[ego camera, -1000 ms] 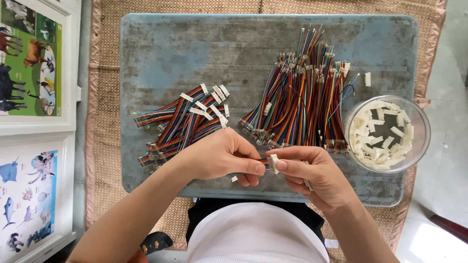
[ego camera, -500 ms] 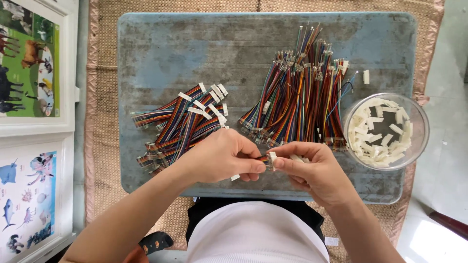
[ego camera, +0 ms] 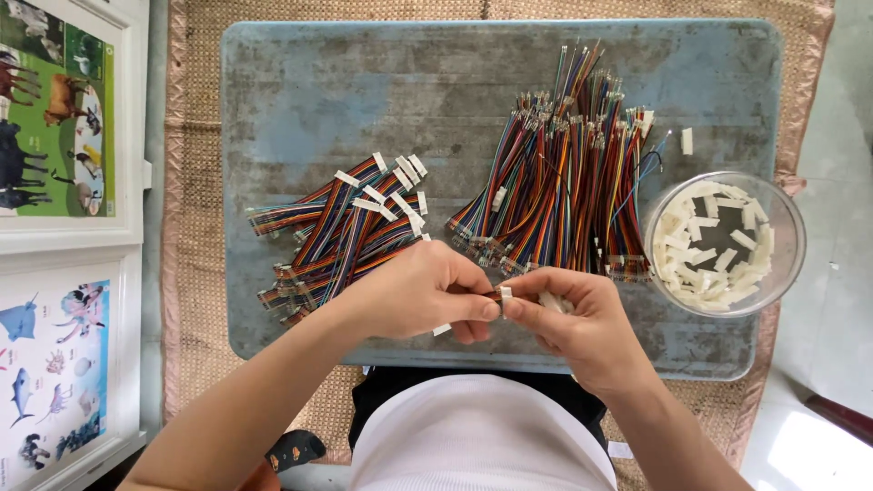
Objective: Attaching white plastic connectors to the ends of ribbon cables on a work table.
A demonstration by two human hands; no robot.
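between hands (ego camera: 502,305), cable (ego camera: 499,295) crosswise

Top (ego camera: 477,436): white, plain, short-sleeved or sleeveless.
Arms: bare to the elbow and above.
Hands: bare, no rings or watch visible.

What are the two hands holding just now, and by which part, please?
Left hand pinches a wire bundle at its end; right hand pinches a white connector there.

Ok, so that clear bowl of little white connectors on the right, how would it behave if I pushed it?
The clear bowl looks like thin plastic, so probably light and easy to slide. It hangs partly past the board's right edge, so a push that way might tip it. The white connectors lie loose and would likely scatter.
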